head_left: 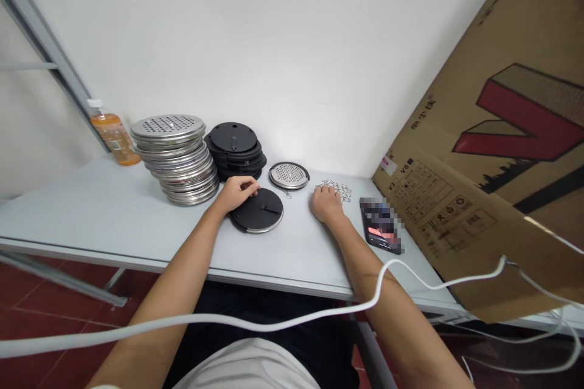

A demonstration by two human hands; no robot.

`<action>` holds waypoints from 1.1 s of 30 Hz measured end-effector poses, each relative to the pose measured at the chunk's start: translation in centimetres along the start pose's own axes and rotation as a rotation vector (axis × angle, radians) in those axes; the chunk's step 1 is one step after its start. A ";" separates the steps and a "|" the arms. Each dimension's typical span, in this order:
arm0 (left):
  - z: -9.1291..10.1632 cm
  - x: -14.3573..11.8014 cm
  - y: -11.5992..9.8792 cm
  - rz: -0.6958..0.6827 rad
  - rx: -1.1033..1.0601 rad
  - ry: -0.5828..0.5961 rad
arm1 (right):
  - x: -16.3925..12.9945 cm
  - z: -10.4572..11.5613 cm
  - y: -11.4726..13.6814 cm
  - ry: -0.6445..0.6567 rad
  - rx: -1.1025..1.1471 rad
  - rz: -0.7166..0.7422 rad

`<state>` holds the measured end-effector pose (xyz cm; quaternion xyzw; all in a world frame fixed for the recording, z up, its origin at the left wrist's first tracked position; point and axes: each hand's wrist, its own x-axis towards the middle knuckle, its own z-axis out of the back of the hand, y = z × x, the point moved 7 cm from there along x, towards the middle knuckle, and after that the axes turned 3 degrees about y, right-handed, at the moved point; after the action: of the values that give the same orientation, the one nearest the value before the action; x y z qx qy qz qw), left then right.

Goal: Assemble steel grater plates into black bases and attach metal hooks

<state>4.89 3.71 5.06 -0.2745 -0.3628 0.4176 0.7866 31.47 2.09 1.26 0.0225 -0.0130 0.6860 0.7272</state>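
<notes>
while the left hand (236,192) pinches the black disc (258,211) at frame centre

right hand (325,203) fingers curl on small metal clips (336,188); disc looks light, stiff, best gripped by its rim.

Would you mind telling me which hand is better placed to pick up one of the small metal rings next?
Probably the right hand: it rests against the pile of small metal rings. The left hand is farther away, its fingers on the edge of the round black disc with a metal rim.
</notes>
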 end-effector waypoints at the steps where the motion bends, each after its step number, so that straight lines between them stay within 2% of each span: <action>1: 0.0 0.0 0.0 0.000 0.005 0.001 | 0.2 0.0 0.1 0.009 0.007 0.016; 6: 0.4 0.0 -0.4 -0.011 0.074 -0.022 | 0.5 0.5 0.1 0.011 0.092 0.068; 9: 0.8 -0.1 -0.9 -0.028 0.092 -0.042 | 0.3 1.4 -1.7 -0.069 0.177 0.043; 12: 1.0 0.0 -1.1 -0.040 0.098 -0.038 | 0.3 2.2 -6.4 -0.197 0.282 -0.203; 14: 1.1 0.0 -1.2 -0.052 0.100 -0.040 | 0.4 1.8 -9.2 -0.156 0.279 -0.362; 16: 1.2 0.1 -1.2 -0.069 0.106 -0.051 | 0.8 1.2 -10.6 -0.108 0.274 -0.408; 19: 1.2 0.2 -1.0 -0.066 0.110 -0.069 | 1.5 0.4 -11.0 -0.083 0.295 -0.403; 23: 0.6 0.1 -0.7 -0.066 0.128 -0.048 | 1.6 -0.1 -10.3 -0.112 0.330 -0.348; 26: 0.2 0.1 -0.7 -0.071 0.140 -0.021 | 1.5 -0.1 -9.9 -0.135 0.340 -0.297; 33: 0.9 -0.2 -1.0 -0.042 0.108 -0.061 | 1.3 0.6 -10.7 -0.173 0.346 -0.249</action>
<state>4.59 3.16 6.27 -0.2109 -0.3691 0.4282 0.7974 42.20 2.73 1.76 0.2069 0.0454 0.5785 0.7877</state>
